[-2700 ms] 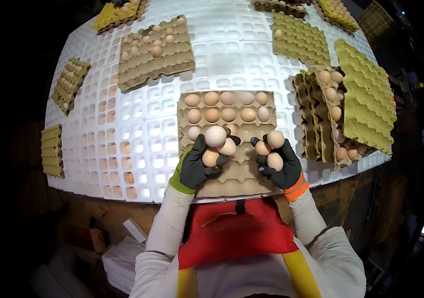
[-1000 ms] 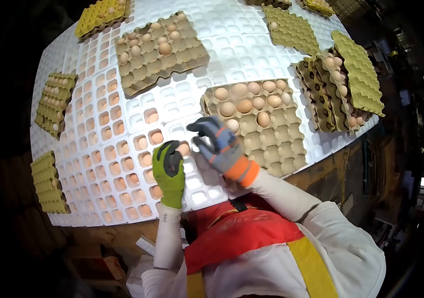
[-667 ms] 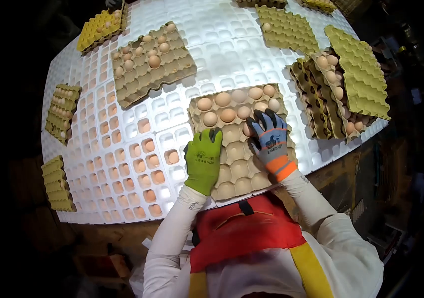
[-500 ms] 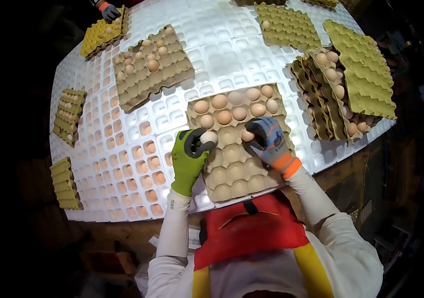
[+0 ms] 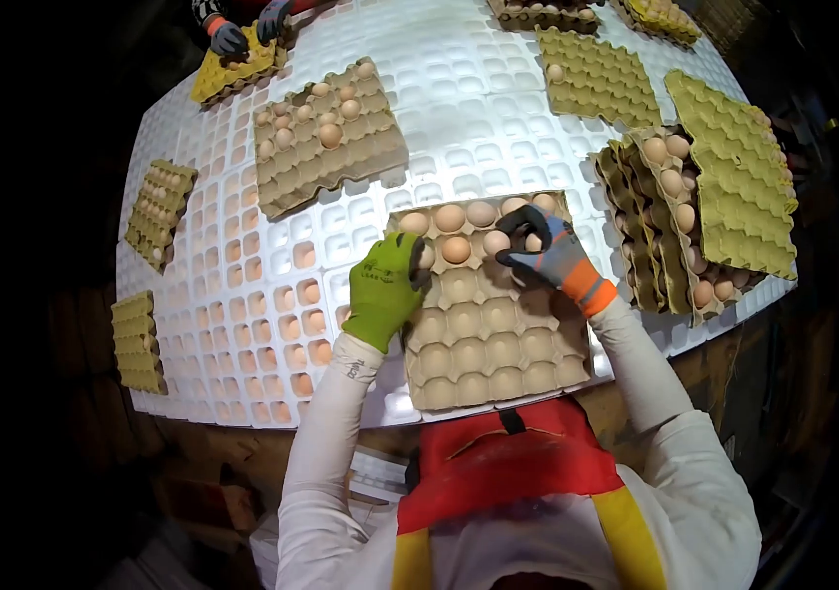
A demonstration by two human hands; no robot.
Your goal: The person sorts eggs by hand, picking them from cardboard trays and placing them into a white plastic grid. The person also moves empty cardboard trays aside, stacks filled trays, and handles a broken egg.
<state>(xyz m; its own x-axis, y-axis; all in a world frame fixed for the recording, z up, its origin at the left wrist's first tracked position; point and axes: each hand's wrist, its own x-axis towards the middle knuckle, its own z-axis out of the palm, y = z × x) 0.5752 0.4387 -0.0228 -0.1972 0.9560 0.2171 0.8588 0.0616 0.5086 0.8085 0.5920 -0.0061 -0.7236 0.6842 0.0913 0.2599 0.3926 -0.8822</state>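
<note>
Centrally on the white grid table (image 5: 498, 88) lies the brown tray (image 5: 488, 334), eggs (image 5: 451, 217) filling its far rows; left hand (image 5: 385, 285) curled around an egg at the second row's left end, right hand (image 5: 547, 251) closed over eggs at its right end.

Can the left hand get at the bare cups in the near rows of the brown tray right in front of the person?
Probably yes. The left hand rests on the brown tray's left edge, by the second row of eggs. The bare cups lie just below it, uncovered, and the right hand sits farther up.
</note>
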